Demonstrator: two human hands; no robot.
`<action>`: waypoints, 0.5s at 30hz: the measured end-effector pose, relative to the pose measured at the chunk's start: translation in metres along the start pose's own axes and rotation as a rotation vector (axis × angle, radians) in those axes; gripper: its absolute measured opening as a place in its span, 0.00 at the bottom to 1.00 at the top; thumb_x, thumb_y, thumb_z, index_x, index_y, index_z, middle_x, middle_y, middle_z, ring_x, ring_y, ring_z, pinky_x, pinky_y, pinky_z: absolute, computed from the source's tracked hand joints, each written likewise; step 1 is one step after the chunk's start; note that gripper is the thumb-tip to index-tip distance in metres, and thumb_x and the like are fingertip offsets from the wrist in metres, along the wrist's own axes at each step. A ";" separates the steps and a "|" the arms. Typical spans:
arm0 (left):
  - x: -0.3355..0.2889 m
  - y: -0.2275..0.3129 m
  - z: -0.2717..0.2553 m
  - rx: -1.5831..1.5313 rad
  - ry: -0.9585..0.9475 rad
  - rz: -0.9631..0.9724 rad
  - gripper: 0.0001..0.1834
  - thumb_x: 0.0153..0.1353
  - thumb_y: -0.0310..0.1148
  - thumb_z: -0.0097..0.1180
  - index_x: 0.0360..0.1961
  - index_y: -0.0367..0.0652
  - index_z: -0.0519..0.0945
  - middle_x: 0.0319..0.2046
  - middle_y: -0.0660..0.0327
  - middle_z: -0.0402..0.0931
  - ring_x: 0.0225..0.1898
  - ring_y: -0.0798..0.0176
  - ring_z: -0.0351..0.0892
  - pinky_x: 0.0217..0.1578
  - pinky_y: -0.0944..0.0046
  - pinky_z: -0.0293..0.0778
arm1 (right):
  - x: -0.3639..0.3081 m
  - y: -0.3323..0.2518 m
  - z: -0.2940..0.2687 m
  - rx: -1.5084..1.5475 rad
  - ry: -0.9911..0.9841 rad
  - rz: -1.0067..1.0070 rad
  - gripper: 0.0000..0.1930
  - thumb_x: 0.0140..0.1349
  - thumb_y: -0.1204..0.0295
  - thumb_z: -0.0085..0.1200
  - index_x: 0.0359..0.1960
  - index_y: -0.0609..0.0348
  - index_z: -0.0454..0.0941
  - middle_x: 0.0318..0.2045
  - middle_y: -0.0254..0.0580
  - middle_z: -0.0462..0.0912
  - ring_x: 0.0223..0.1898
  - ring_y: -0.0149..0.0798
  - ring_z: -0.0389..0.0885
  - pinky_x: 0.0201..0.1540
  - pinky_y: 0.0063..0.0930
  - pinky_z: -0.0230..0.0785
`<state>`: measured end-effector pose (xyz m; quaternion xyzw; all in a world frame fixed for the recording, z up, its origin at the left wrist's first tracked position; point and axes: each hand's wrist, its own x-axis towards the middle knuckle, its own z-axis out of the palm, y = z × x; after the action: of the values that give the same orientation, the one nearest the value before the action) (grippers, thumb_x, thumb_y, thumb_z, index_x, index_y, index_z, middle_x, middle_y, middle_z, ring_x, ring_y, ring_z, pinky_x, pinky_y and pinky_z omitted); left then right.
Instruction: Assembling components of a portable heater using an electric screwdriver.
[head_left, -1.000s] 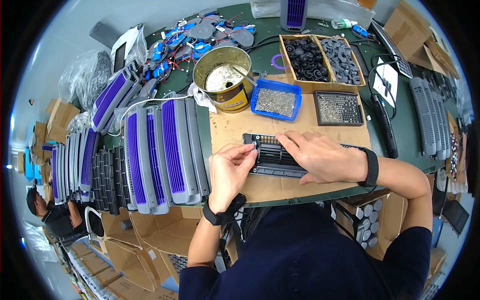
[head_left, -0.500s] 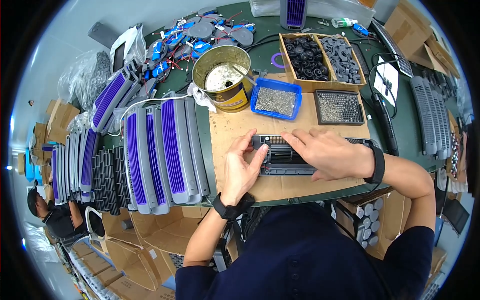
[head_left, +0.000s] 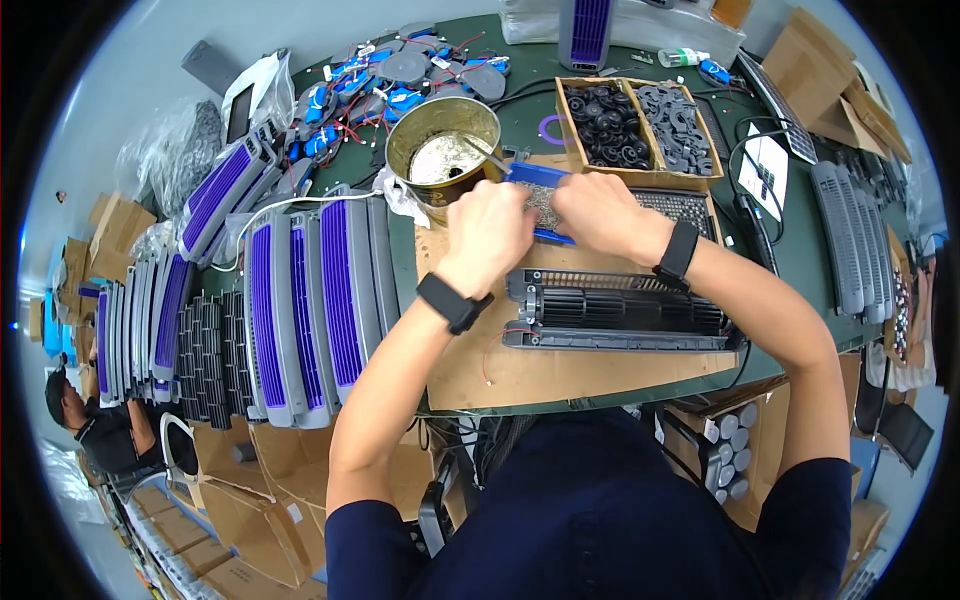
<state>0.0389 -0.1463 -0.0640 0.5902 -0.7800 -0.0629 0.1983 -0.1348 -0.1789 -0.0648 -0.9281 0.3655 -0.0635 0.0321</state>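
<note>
Both hands have their fingers curled at the blue tray (head_left: pixel 540 174) of small metal screws. My left hand (head_left: pixel 490 228) is closed at the tray's left side, and my right hand (head_left: pixel 607 216) is closed over its right part. Their fingertips are hidden, so anything pinched in them cannot be made out. Nearer to me, a dark grey fan housing (head_left: pixel 620 341) lies lengthwise on the cardboard sheet (head_left: pixel 460 370). A black ribbed fan roller (head_left: pixel 625 308) sits in it. From its left end a thin red wire (head_left: pixel 497 343) trails onto the cardboard.
A metal can (head_left: pixel 420 140) stands behind my left hand. A black grid tray (head_left: pixel 690 208) of screws and a divided box (head_left: pixel 640 175) of black and grey parts are at the right. Purple-and-grey fan covers (head_left: pixel 345 290) line the left. A co-worker (head_left: pixel 110 425) is at far left.
Both hands have left the fan housing and moved away from me to the blue screw tray. The housing now lies on the cardboard untouched, with its red wire showing at the left.
</note>
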 end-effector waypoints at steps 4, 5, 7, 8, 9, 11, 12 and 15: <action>0.008 -0.004 0.025 0.133 -0.088 0.012 0.11 0.50 0.37 0.64 0.28 0.40 0.84 0.24 0.47 0.80 0.28 0.46 0.82 0.30 0.52 0.78 | 0.002 -0.004 0.014 -0.082 0.057 0.020 0.06 0.49 0.75 0.54 0.21 0.64 0.80 0.23 0.53 0.81 0.28 0.54 0.83 0.28 0.44 0.75; 0.011 -0.002 0.027 0.177 -0.109 0.015 0.11 0.50 0.37 0.64 0.26 0.39 0.83 0.24 0.47 0.80 0.28 0.46 0.82 0.29 0.53 0.78 | 0.001 -0.002 0.015 -0.071 0.068 0.016 0.05 0.48 0.75 0.55 0.21 0.65 0.80 0.23 0.53 0.81 0.28 0.53 0.83 0.29 0.44 0.75; 0.013 0.000 0.031 0.167 -0.079 0.030 0.11 0.50 0.36 0.64 0.24 0.38 0.82 0.22 0.47 0.79 0.27 0.47 0.82 0.28 0.53 0.78 | 0.000 0.003 0.017 -0.060 0.075 0.013 0.05 0.48 0.76 0.55 0.21 0.65 0.80 0.23 0.54 0.81 0.28 0.53 0.83 0.29 0.44 0.75; 0.013 -0.001 0.031 0.158 -0.065 0.037 0.10 0.50 0.36 0.63 0.23 0.38 0.83 0.22 0.47 0.79 0.27 0.46 0.82 0.27 0.53 0.77 | 0.001 0.003 0.018 -0.046 0.084 0.034 0.05 0.47 0.76 0.55 0.21 0.65 0.80 0.24 0.54 0.81 0.28 0.54 0.82 0.29 0.44 0.75; 0.013 -0.001 0.032 0.150 -0.051 0.043 0.10 0.50 0.35 0.63 0.22 0.39 0.83 0.22 0.48 0.79 0.26 0.46 0.82 0.27 0.54 0.77 | 0.001 0.004 0.018 -0.033 0.093 0.055 0.04 0.46 0.76 0.55 0.21 0.65 0.80 0.24 0.54 0.81 0.28 0.54 0.82 0.29 0.44 0.75; 0.011 -0.001 0.032 0.128 -0.049 0.049 0.07 0.51 0.31 0.57 0.22 0.40 0.82 0.23 0.48 0.80 0.27 0.47 0.83 0.28 0.53 0.77 | 0.000 0.003 0.014 0.032 0.086 0.079 0.04 0.46 0.77 0.55 0.20 0.65 0.79 0.26 0.53 0.80 0.29 0.55 0.81 0.30 0.45 0.74; 0.010 -0.001 0.032 0.108 -0.044 0.056 0.08 0.51 0.27 0.52 0.21 0.40 0.82 0.23 0.49 0.80 0.27 0.48 0.83 0.29 0.53 0.78 | -0.001 0.002 0.011 0.094 0.083 0.104 0.03 0.47 0.78 0.54 0.19 0.64 0.77 0.27 0.52 0.79 0.30 0.56 0.80 0.31 0.45 0.73; 0.007 -0.004 0.035 0.030 0.031 0.047 0.07 0.51 0.27 0.51 0.20 0.40 0.81 0.22 0.48 0.79 0.26 0.47 0.82 0.28 0.51 0.76 | -0.001 0.000 0.007 0.178 0.127 0.107 0.03 0.47 0.78 0.55 0.21 0.64 0.77 0.27 0.52 0.80 0.30 0.57 0.79 0.31 0.46 0.72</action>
<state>0.0273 -0.1589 -0.0952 0.5754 -0.7914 -0.0373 0.2030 -0.1345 -0.1787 -0.0719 -0.8949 0.4087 -0.1527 0.0943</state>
